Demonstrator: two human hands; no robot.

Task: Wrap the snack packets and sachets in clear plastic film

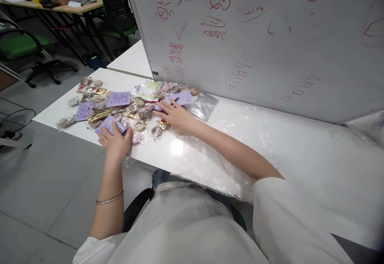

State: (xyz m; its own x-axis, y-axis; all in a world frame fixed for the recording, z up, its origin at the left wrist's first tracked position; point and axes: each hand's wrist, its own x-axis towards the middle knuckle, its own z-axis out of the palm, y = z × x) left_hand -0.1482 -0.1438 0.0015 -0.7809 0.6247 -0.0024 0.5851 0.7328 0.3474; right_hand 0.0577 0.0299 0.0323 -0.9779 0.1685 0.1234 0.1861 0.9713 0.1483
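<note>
A spread pile of wrapped snacks [139,103] covers the left part of the white table [192,152]. My left hand [116,141] lies with fingers spread on a purple packet [109,124] at the near edge of the pile. Stretched out over the pile's right side, my right hand [174,116] rests its open fingers beside another purple packet [183,97]. Between the hands are small clear-wrapped pieces and gold wrappers. A third purple packet [118,99] sits farther back, and a pale green packet [149,90] lies at the far side.
A flat silver bag [205,106] lies right of the pile. Crumpled clear plastic [216,168] stretches across the table and over its front edge. A whiteboard [258,40] with red writing stands along the back. Green chairs [22,48] and a desk [60,9] are at the far left.
</note>
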